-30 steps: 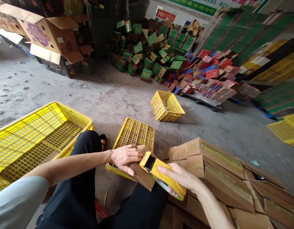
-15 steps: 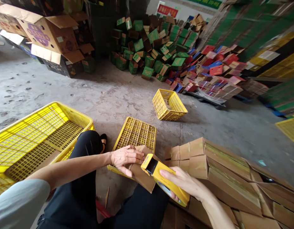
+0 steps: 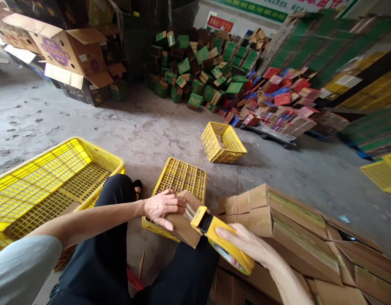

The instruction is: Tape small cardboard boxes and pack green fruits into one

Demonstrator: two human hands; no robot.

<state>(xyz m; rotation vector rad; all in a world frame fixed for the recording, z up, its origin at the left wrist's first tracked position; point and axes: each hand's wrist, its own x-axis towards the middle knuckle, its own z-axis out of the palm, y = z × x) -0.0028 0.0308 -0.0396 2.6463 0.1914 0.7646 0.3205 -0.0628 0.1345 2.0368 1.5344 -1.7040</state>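
Twelve o'clock = straight ahead. Right hand (image 3: pixel 241 245) closed round a yellow tape dispenser (image 3: pixel 225 239), thumb on top; a full, narrow grip. Left hand (image 3: pixel 163 207) spread over a brown carton (image 3: pixel 184 228), thumb apart from fingers, not wrapped round it.

Carton lies between nine and ten o'clock from the right hand, over the near part of a lattice-topped crate (image 3: pixel 185 171). Long axis, as far as the left hand lets it show, ten to four, roughly in line with the dispenser. Shiny tape strip (image 3: pixel 191 207) on the upper face leads to the dispenser's nose. Left hand nearer, being on the carton.

Counts, bearings from carton: dispenser, one; carton under hand, one; lattice-topped crate, one, at twelve; large crate (image 3: pixel 20 186), one, toward nine; small crate (image 3: pixel 211 146), one, at one; stacked cartons (image 3: pixel 301 228) at three, too overlapped to count
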